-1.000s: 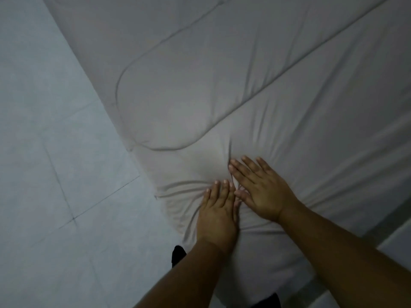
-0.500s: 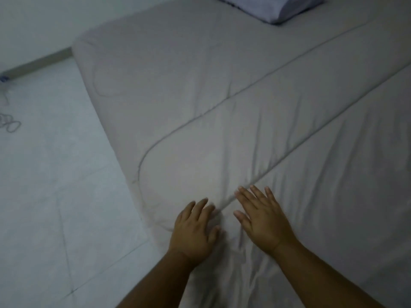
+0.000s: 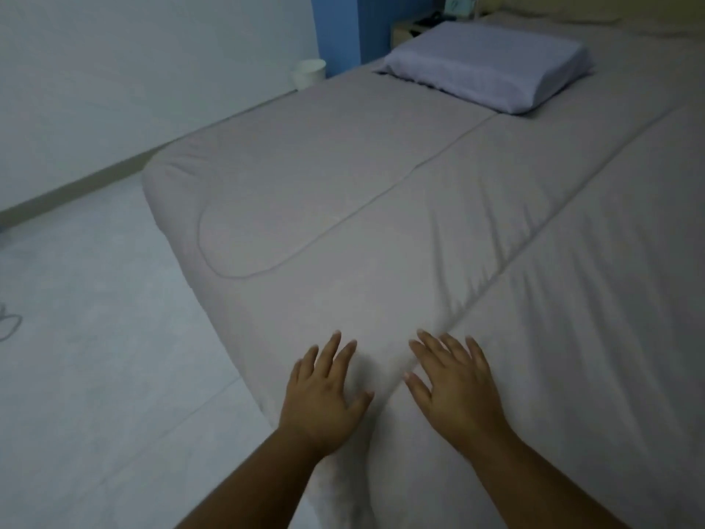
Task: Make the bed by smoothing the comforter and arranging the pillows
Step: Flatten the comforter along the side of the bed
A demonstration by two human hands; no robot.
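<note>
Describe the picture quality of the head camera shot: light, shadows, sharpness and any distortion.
Head view: dim, bluish light with no glare; soft shadows sit in the comforter creases on the right and between the left hand and right hand; the hands look slightly soft; the pillow is grainy; the wide lens bends the bed's edges.

Dim, flat bluish light, soft shadows in comforter (image 3: 438,231) folds, no glare, slightly soft overall, wide-angle bending at edges
</note>
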